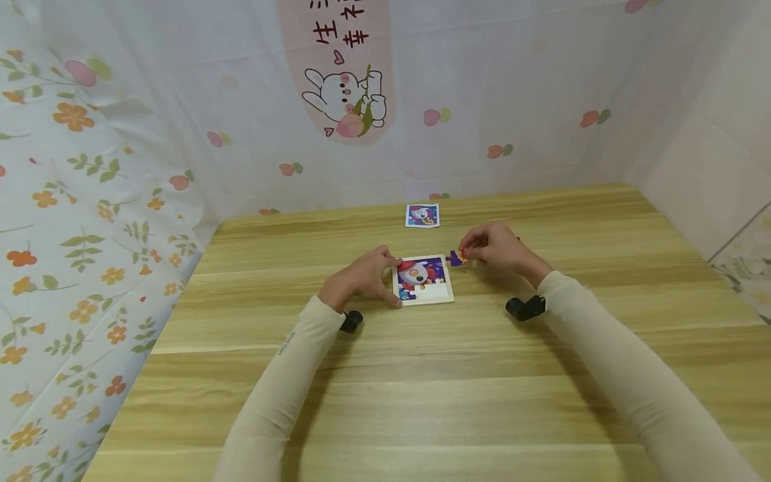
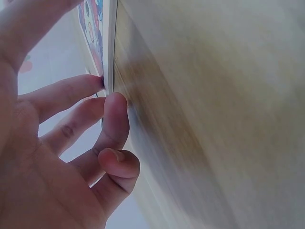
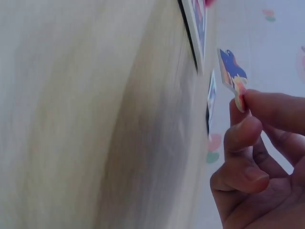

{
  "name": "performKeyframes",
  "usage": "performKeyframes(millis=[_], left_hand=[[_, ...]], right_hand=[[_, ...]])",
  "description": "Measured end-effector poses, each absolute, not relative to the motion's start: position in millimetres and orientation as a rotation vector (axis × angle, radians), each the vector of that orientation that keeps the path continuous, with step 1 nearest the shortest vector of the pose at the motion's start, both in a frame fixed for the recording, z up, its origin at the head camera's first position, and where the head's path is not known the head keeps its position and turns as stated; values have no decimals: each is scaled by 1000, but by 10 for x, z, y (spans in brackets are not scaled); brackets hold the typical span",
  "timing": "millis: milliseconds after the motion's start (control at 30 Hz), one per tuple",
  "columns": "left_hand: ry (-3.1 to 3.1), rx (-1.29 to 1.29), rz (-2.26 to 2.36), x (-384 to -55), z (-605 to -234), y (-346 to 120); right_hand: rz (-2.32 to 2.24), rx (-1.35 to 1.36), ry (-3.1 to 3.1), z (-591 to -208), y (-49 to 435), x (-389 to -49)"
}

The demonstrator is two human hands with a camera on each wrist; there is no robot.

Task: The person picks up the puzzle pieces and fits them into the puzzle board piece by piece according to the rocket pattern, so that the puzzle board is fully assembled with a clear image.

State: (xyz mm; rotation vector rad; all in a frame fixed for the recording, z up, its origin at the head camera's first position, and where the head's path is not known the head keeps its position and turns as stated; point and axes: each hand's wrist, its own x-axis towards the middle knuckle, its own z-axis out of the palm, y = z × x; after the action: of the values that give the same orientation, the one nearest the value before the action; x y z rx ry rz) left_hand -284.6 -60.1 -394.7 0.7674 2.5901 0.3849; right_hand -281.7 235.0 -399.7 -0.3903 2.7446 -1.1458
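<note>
A square jigsaw puzzle board (image 1: 444, 301) with a pale frame lies on the table, its picture partly filled; a white bare area shows at the lower right. My left hand (image 1: 366, 276) holds the board by its left side, thumb at the near corner and fingers at the far one. In the left wrist view its fingertips (image 2: 116, 107) meet the frame's edge. Just right of the board, my right hand (image 1: 496, 248) pinches a purple and orange jigsaw piece (image 1: 458, 258) between thumb and finger. The right wrist view shows this piece (image 3: 232, 69) raised above the table.
Behind the board lies a small square picture card (image 1: 423, 215) with a similar design. The wooden table (image 1: 421, 388) reaches back to a patterned cloth (image 1: 482, 87). Black camera mounts (image 1: 525, 308) sit at both wrists.
</note>
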Motion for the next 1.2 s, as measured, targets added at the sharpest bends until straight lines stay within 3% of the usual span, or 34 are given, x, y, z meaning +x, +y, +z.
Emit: performKeyframes(millis=[1200], left_hand=[[2575, 749, 478, -2840, -3976, -647]], right_hand=[[-1065, -638, 2483, -4030, 1756, -2683]])
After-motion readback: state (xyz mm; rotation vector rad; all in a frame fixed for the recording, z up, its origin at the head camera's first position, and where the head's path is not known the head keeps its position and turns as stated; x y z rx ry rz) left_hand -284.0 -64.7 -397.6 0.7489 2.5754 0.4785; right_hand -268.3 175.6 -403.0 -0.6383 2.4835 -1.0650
